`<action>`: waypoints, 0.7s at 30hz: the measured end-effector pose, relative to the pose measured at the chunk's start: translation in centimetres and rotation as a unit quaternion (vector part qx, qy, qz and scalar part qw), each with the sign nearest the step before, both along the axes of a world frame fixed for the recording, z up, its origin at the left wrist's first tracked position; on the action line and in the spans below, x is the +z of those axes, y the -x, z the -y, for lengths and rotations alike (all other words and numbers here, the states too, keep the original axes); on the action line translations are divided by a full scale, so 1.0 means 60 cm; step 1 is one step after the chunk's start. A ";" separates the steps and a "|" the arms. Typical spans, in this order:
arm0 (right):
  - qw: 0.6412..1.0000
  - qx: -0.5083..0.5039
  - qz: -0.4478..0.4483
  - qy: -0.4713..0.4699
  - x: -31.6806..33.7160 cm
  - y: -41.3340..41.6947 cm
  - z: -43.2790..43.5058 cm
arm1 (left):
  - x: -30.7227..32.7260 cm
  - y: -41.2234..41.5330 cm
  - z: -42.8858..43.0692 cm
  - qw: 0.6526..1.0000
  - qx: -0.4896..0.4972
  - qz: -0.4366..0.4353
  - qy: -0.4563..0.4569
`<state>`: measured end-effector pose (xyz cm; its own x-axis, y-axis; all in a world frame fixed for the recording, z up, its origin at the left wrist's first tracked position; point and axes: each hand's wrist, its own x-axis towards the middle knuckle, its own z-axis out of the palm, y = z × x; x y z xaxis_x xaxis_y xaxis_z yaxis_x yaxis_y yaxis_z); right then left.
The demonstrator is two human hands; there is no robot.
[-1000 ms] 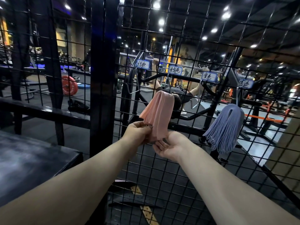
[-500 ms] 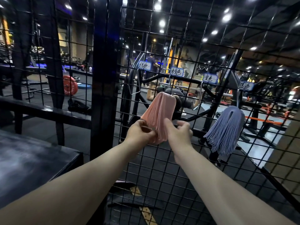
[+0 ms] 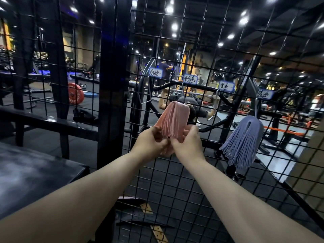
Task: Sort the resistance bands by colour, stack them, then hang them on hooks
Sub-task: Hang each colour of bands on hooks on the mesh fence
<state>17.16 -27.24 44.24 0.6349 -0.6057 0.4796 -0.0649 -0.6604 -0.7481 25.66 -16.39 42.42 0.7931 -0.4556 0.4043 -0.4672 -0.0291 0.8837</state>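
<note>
A black wire grid stood upright and carried a row of metal hooks, each under a small handwritten label. A stack of pink resistance bands hung folded over the second hook from the left. A stack of blue-violet bands hung from the rightmost hook. A dark tabletop lay left of the grid
</note>
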 end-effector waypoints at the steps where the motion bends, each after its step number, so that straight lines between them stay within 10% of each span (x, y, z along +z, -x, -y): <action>1: 1.000 0.011 0.005 -0.006 -0.001 0.002 0.001 | 0.002 -0.003 -0.001 1.000 -0.001 -0.001 -0.001; 21: 0.999 0.016 -0.010 0.039 -0.007 0.019 0.001 | 0.008 -0.019 -0.005 0.995 0.067 0.062 -0.048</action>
